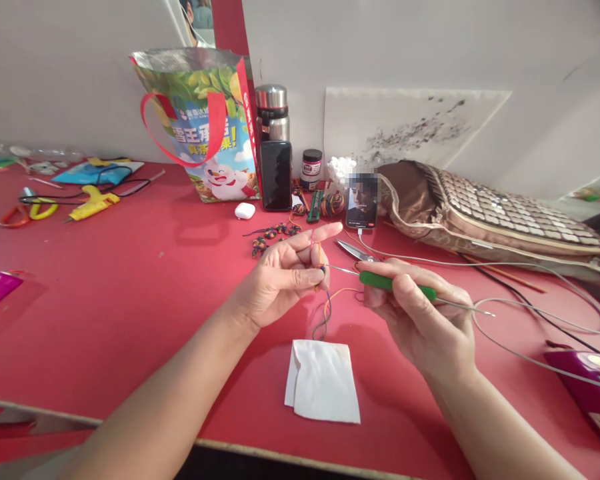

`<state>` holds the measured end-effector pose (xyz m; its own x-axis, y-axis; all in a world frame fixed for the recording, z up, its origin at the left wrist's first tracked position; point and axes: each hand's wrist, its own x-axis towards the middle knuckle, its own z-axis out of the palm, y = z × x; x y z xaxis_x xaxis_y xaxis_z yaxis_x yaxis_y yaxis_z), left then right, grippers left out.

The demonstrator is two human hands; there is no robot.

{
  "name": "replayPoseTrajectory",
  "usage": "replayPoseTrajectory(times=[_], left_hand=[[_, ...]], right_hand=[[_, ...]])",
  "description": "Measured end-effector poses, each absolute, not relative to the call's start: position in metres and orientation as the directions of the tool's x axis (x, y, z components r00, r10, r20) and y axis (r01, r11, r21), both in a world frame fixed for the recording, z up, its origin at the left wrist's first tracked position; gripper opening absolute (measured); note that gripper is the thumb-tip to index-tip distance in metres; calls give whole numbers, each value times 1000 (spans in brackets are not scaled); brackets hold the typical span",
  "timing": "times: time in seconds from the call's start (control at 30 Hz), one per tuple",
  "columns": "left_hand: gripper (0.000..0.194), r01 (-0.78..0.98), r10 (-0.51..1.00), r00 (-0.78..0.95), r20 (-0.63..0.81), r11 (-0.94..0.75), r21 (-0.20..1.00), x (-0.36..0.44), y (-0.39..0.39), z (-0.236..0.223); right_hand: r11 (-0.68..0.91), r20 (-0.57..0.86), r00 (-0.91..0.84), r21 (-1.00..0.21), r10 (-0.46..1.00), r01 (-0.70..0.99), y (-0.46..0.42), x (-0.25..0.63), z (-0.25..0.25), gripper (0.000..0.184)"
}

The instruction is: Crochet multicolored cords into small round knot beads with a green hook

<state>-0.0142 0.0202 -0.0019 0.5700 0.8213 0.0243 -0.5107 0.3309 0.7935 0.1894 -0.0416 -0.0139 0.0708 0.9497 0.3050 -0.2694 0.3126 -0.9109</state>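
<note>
My left hand [285, 270] pinches a small knotted piece of coloured cord [320, 270] between thumb and fingers, index finger stretched out. Loose orange and dark cord ends [326, 313] hang from it toward the table. My right hand [420, 313] grips a green-handled metal hook tool [395, 283], its thin tip pointing left into the cord at my left fingertips. Both hands hover just above the red table [130, 287].
A folded white paper [323, 381] lies below the hands. Behind them are scissors [354, 251], braided cord pieces [273, 237], a phone [362, 208] on a cable, a black phone [275, 175], a printed bag [205, 127], a flask [273, 113], a brown bag [485, 213], a glue gun [93, 203].
</note>
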Motion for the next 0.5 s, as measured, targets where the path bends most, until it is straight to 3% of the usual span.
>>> replayPoseTrajectory(times=[0.27, 0.5], left_hand=[[47, -486, 743, 669, 2, 436, 757, -17, 21, -3], [54, -425, 613, 790, -12, 561, 710, -16, 20, -3]], right_hand=[[277, 276, 41, -926, 960, -258, -41, 201, -15, 21], [247, 268, -16, -906, 963, -343, -35, 204, -12, 22]])
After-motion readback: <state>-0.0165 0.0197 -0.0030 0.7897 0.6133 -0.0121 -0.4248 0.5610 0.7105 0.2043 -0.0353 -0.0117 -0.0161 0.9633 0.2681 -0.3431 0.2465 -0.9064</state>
